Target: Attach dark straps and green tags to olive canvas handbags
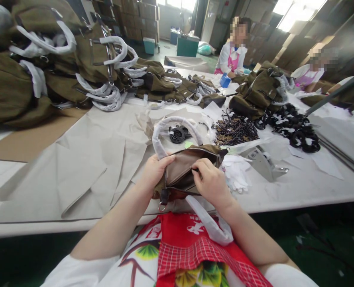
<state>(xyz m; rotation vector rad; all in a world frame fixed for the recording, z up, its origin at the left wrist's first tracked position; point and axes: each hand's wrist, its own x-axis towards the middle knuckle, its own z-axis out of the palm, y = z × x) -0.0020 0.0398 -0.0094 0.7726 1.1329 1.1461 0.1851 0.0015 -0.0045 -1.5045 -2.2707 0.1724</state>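
An olive-brown handbag (179, 169) stands with its top zip open at the table's front edge, its beige lining showing. My left hand (156, 169) is closed on the bag's left rim, thumb on top, beside a handle wrapped in white paper (157, 137). Over the opening, my right hand (209, 177) pinches a small dark zipper pull (191, 168) at the lining. A second wrapped handle (208, 221) hangs down over my red apron (177, 227). The inside bottom of the bag is partly in shadow.
Olive bags (60, 67) are heaped at the left and back. Behind my bag lies a coiled black strap (177, 134). Chains (235, 129), black coiled straps (299, 127), white tags (236, 171) and a tape dispenser (263, 161) are at right. Two people (232, 56) work across the table.
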